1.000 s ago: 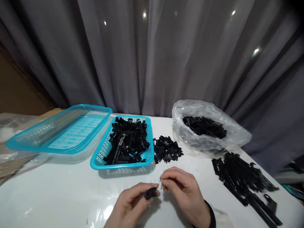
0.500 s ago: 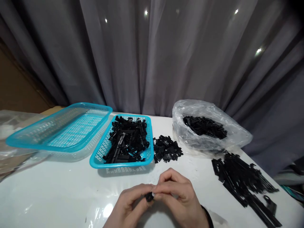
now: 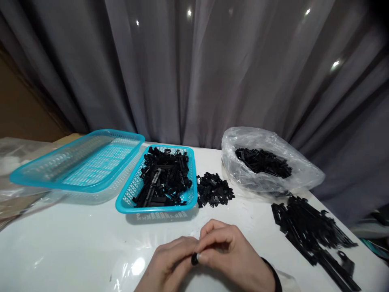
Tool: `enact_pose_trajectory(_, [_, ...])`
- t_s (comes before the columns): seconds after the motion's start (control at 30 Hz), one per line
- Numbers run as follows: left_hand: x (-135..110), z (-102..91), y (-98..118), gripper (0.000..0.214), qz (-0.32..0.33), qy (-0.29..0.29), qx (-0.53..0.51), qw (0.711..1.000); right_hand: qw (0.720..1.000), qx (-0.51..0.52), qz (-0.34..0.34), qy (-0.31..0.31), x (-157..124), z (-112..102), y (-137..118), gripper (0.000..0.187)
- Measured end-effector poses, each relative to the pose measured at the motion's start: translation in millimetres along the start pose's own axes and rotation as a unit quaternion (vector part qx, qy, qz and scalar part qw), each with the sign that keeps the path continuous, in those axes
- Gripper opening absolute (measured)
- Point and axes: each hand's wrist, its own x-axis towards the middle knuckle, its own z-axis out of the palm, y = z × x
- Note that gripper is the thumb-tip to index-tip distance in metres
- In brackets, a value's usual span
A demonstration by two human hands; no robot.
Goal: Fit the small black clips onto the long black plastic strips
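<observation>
Low in the middle of the view, my left hand (image 3: 174, 259) pinches a small black plastic piece (image 3: 194, 259), its rounded end showing between the fingertips. My right hand (image 3: 225, 251) meets it from the other side, thumb and forefinger closed at the same piece. A small whitish bit (image 3: 198, 256) shows at the right thumb tip; I cannot tell what it is. The fingers cover most of the piece. Just beyond the hands lies a heap of small flat black parts (image 3: 215, 190).
A blue basket (image 3: 156, 209) of mixed black parts stands behind the hands. Left of it is a larger blue basket (image 3: 79, 188). At the back right, a clear plastic bag (image 3: 243, 182) holds black pieces. Long black strips (image 3: 306, 231) lie along the right table edge.
Both hands stay together but have turned slightly, and the black piece shows a smoother, rounder end. The view has shifted a little.
</observation>
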Motion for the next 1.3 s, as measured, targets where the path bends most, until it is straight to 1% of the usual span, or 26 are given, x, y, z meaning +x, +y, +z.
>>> enact_pose_trajectory(0.1, [0, -0.1, -2, 0.025, 0.009, 0.002, 0.014, 1.000, 0.997, 0.066, 0.022, -0.028, 0, 0, 4, 0.010])
enact_pose_trajectory(0.2, [0, -1.4, -2, 0.028, 0.023, -0.013, 0.028, 0.999, 0.994, 0.102, 0.014, -0.037, 1, 0, 7, 0.008])
enact_pose_trajectory(0.27, [0, -2.1, -2, 0.029, 0.027, -0.023, 0.036, 0.999, 0.991, 0.124, 0.015, -0.038, 1, 0, 9, 0.013])
enact_pose_trajectory(0.37, [-1, -2.2, -4, 0.027, 0.025, -0.032, 0.050, 0.998, 0.982, 0.177, 0.045, -0.049, 2, -1, 12, 0.020])
enact_pose_trajectory(0.43, [-3, -2.0, -5, 0.025, 0.018, -0.034, 0.058, 0.998, 0.979, 0.189, 0.061, -0.053, 3, -2, 12, 0.023])
enact_pose_trajectory(0.53, [-3, -2.4, -6, 0.023, 0.014, -0.032, 0.066, 0.997, 0.990, 0.130, 0.034, -0.046, 3, -2, 13, 0.024])
enact_pose_trajectory(0.6, [-3, -3.5, -6, 0.022, 0.017, -0.034, 0.070, 0.997, 0.996, 0.077, 0.012, -0.036, 4, -1, 13, 0.020])
enact_pose_trajectory(0.67, [-2, -4.5, -6, 0.022, 0.016, -0.029, 0.074, 0.997, 0.999, 0.044, 0.004, -0.024, 4, 2, 14, 0.014])
enact_pose_trajectory(0.73, [-1, -4.5, -8, 0.022, 0.009, -0.022, 0.076, 0.997, 0.999, 0.040, 0.001, -0.015, 6, 4, 15, 0.012])
enact_pose_trajectory(0.8, [0, -3.1, -13, 0.021, 0.002, -0.011, 0.066, 0.998, 0.998, 0.060, -0.007, -0.018, 9, 4, 15, 0.015])
enact_pose_trajectory(0.87, [0, -0.7, -17, 0.021, -0.011, 0.006, 0.049, 0.999, 0.997, 0.065, -0.021, -0.019, 12, -3, 14, 0.019])
enact_pose_trajectory(0.9, [-1, 0.5, -19, 0.022, -0.023, 0.016, 0.037, 0.999, 0.999, 0.031, -0.029, -0.004, 14, -10, 13, 0.019])
enact_pose_trajectory(0.93, [-1, 1.6, -20, 0.023, -0.038, 0.025, 0.024, 0.999, 0.999, -0.027, -0.038, 0.027, 15, -19, 13, 0.018])
enact_pose_trajectory(0.97, [-1, 2.4, -20, 0.025, -0.056, 0.032, 0.009, 0.998, 0.992, -0.096, -0.046, 0.070, 16, -30, 13, 0.018])
enact_pose_trajectory(1.0, [-1, 2.8, -19, 0.026, -0.074, 0.041, -0.007, 0.996, 0.974, -0.178, -0.052, 0.127, 17, -42, 13, 0.019])
enact_pose_trajectory(1.03, [-1, 2.8, -18, 0.027, -0.086, 0.049, -0.026, 0.995, 0.952, -0.238, -0.055, 0.182, 17, -54, 15, 0.022])
enact_pose_trajectory(1.1, [-1, 2.1, -16, 0.029, -0.101, 0.066, -0.058, 0.991, 0.911, -0.314, -0.051, 0.262, 18, -77, 22, 0.024])
enact_pose_trajectory(1.13, [-1, 1.5, -15, 0.030, -0.105, 0.073, -0.067, 0.990, 0.896, -0.342, -0.045, 0.279, 19, -86, 27, 0.022])
enact_pose_trajectory(1.2, [-1, 0.6, -15, 0.032, -0.109, 0.079, -0.071, 0.988, 0.870, -0.400, -0.028, 0.285, 21, -96, 36, 0.016])
enact_pose_trajectory(1.3, [-1, 0.5, -16, 0.032, -0.107, 0.075, -0.066, 0.989, 0.843, -0.471, -0.003, 0.261, 26, -96, 45, 0.015])
